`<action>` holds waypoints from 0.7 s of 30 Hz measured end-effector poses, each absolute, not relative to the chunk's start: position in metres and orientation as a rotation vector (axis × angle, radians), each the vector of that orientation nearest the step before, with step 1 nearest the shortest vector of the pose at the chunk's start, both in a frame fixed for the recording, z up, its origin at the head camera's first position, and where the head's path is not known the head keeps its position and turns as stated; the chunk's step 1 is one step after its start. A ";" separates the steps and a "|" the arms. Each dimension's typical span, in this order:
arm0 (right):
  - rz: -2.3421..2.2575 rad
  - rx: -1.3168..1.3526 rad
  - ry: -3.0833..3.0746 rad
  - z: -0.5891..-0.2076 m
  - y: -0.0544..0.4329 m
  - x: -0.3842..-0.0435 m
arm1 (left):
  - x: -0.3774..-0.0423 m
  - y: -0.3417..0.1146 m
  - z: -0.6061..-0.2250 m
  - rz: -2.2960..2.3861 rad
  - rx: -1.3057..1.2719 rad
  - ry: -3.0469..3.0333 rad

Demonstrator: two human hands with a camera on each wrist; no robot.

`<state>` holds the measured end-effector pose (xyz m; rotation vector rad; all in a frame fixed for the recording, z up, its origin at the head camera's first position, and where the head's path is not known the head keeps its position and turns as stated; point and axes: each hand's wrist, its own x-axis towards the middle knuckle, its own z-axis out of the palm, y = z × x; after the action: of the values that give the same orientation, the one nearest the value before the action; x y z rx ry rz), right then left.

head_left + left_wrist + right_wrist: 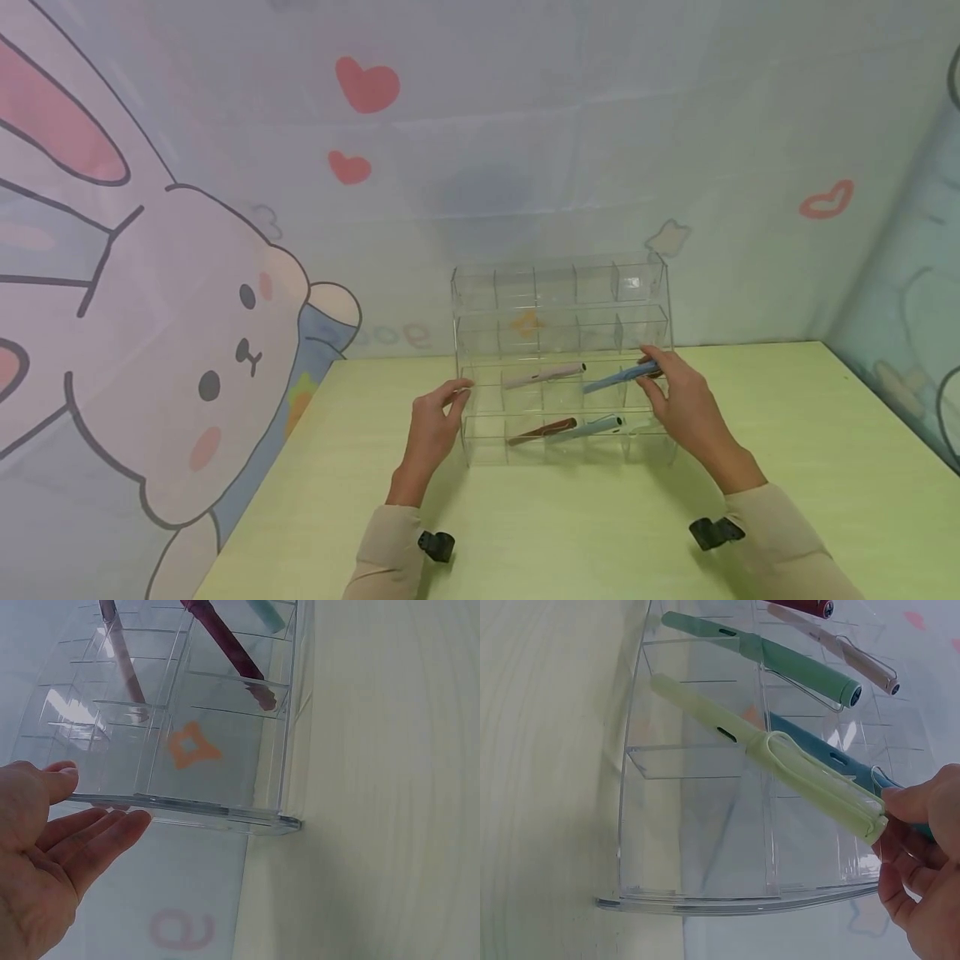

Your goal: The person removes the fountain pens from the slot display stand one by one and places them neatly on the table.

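A clear acrylic tiered pen rack [217,808] stands on the table. My left hand [433,425] grips its left side panel, thumb on the inner face and fingers outside. At the right, my right hand [686,404] pinches the clip end of a blue pen [618,377], which slants across the second tier from the bottom. A pale pink pen [542,376] lies left of it on that tier. Below, the bottom tier bears a dark red pen [542,432], a mint green pen [588,428] and a yellow-green pen [817,787], which partly overlaps the blue one in the right wrist view.
The two upper tiers [558,312] of the rack rise behind the pens, divided into small compartments. A printed cloth backdrop [480,125] hangs right behind the table [555,533]. Small black cameras [437,546] sit on both sleeves.
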<state>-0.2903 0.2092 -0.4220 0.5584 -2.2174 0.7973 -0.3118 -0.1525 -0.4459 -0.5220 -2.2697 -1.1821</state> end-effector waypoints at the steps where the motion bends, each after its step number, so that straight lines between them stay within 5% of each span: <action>1: 0.806 0.556 -2.213 -0.422 0.209 -0.291 | -0.312 -0.152 -0.446 -1.182 -0.522 -2.269; 21: 1.104 0.416 -2.062 -0.407 0.218 -0.281 | -0.313 -0.153 -0.447 -1.179 -0.534 -2.248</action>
<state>-0.2813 0.2178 -0.4066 0.4165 -2.0619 1.1035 -0.3133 -0.1526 -0.4473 -0.5341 -2.2484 -1.1786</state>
